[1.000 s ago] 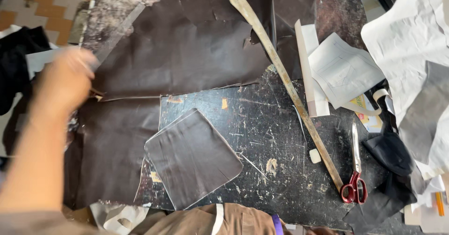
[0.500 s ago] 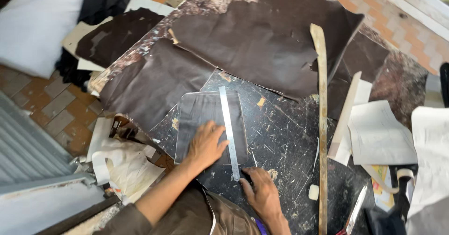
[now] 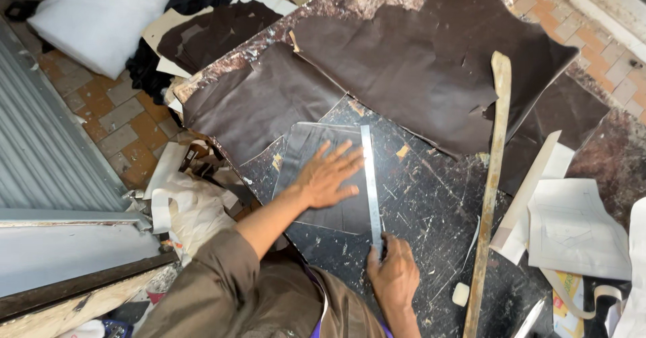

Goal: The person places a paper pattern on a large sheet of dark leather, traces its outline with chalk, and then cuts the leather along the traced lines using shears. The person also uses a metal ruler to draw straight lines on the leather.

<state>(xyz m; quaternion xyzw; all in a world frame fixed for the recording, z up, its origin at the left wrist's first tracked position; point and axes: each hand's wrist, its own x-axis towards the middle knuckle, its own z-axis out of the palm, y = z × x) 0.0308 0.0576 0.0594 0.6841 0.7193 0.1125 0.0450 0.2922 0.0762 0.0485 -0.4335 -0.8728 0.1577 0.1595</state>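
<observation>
Left hand (image 3: 328,175) is lying flat with its fingers spread across a dark rectangular leather piece (image 3: 316,176), pressing it down onto the scratched black worktable (image 3: 431,203); the piece is sitting near the table's left edge, just below the large brown hides (image 3: 410,62) that are draped over the far part of the surface. Right hand (image 3: 392,274) is curling around the near end of a narrow metal ruler (image 3: 371,180), which is running along the right edge of the piece; whether those fingers are also pinching a blade against the ruler cannot be told, since the fingertips are hiding that spot. Several risks are arising from this arrangement, as a judgement from the layout alone. Because the ruler is being steadied only at its near end, its far end is free to pivot, which would be skewing any line taken along it. The spread fingertips of the left hand are resting just beside the ruler's edge, so anything drawn along that edge could be catching them. The piece is also overlapping a lower sheet at its far corner, so uneven support there could be letting it creep under pressure. A long wooden stick (image 3: 489,190) and pale paper patterns (image 3: 575,227) are lying well apart to the right and are posing no interference.
</observation>
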